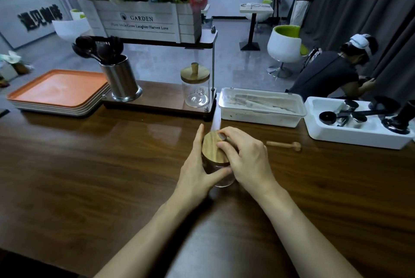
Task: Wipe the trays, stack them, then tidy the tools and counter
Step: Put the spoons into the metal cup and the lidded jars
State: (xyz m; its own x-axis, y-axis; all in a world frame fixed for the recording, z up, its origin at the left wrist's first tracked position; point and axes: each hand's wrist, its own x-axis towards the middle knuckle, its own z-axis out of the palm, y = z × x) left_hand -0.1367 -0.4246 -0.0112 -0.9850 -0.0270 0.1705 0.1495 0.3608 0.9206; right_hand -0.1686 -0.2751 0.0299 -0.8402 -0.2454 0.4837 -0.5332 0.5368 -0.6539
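A glass jar with a round wooden lid stands on the dark wooden counter in the middle. My left hand grips the jar's side, thumb across its front. My right hand rests on the lid with curled fingers pinching at its top. A stack of orange trays lies at the far left. A small wooden spoon lies on the counter to the right of my hands.
A steel holder of dark utensils and a second lidded glass jar stand on a low shelf under a flower box. A white lidded tub and a white bin of metal tools sit at right. Two people are beyond the counter.
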